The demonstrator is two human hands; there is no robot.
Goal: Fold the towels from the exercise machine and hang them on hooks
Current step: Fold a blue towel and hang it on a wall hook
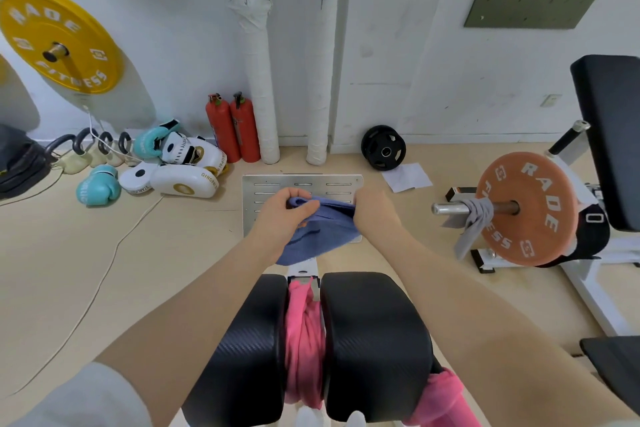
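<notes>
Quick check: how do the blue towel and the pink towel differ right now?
The blue towel is held up in the air, gripped by the left hand and the right hand; the pink towel is untouched. The blue one hangs partly spread; the pink one is bunched and wedged between the two black pads. The blue one is off the machine; the pink one is on it. Both remain unhung.

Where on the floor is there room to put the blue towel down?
Bare floor lies left of the metal plate, between it and the white cable. Another bare patch lies right of it, before the orange weight plate. It is crowded by the wall: boxing gloves, white pads, fire extinguishers.
</notes>
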